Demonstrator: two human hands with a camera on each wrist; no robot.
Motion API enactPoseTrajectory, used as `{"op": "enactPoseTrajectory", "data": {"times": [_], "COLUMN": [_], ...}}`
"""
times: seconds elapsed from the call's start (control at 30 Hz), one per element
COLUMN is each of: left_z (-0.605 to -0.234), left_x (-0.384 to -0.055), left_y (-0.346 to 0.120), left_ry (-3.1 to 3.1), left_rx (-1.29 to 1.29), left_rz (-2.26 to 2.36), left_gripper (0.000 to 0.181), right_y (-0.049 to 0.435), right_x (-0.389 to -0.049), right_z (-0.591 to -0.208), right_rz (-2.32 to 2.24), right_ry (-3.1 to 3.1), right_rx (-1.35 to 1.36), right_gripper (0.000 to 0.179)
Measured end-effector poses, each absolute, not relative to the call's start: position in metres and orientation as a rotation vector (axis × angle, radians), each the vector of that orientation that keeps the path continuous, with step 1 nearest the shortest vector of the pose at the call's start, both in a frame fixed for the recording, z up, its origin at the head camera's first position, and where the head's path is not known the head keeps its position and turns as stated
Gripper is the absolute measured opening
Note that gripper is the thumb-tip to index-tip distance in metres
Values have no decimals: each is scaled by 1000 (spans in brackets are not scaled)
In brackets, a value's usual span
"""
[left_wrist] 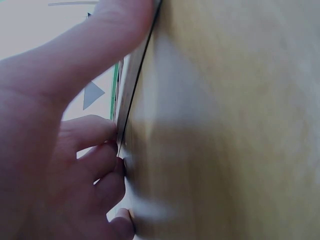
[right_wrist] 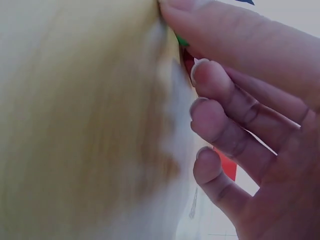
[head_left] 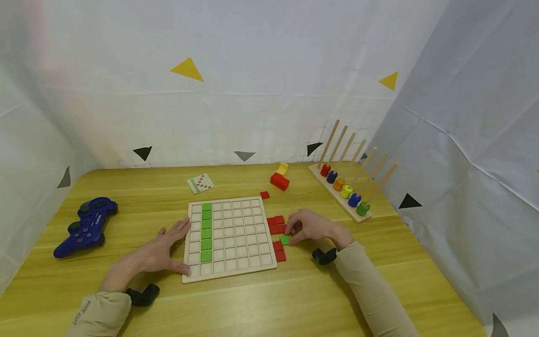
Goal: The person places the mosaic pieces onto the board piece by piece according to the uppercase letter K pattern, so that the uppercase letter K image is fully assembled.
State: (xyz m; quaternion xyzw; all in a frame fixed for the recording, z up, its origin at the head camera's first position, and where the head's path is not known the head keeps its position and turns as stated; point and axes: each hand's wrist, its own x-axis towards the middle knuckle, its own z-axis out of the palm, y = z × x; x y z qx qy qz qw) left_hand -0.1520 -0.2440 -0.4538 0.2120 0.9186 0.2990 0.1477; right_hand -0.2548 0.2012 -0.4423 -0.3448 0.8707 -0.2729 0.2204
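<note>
A square wooden grid board (head_left: 230,242) lies on the table, with a column of several green tiles (head_left: 206,233) in its second column from the left. My left hand (head_left: 153,254) rests at the board's left edge, fingers spread, the thumb near the lower corner. Beside the board's right edge, my right hand (head_left: 315,226) has thumb and index finger at a loose green tile (head_left: 285,240), pinching it close to the table. In the right wrist view, only a sliver of this green tile (right_wrist: 181,41) shows behind the thumb. Red tiles (head_left: 273,229) lie around it.
A patterned card (head_left: 200,183) lies behind the board. Further right are a red block (head_left: 280,181), a yellow piece (head_left: 282,168) and a single red tile (head_left: 264,194). A peg stand with coloured beads (head_left: 338,184) stands back right; a blue game controller (head_left: 86,227) lies left.
</note>
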Motion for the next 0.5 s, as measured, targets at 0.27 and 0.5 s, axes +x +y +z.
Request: {"op": "enactPoseTrajectory", "data": {"times": [0.27, 0.5], "left_z": [-453, -453], "left_x": [-152, -152], "left_y": [-243, -244], "left_ry": [2637, 2638], "left_rx": [602, 610], "left_rz": [867, 880], "left_gripper": [124, 124], "right_y": [202, 203], "right_x": [-255, -255], "right_z": [-442, -442], "right_rz": [-770, -777], "right_ry": [2413, 2402], "right_rx": [-931, -953], "right_gripper": [14, 14]}}
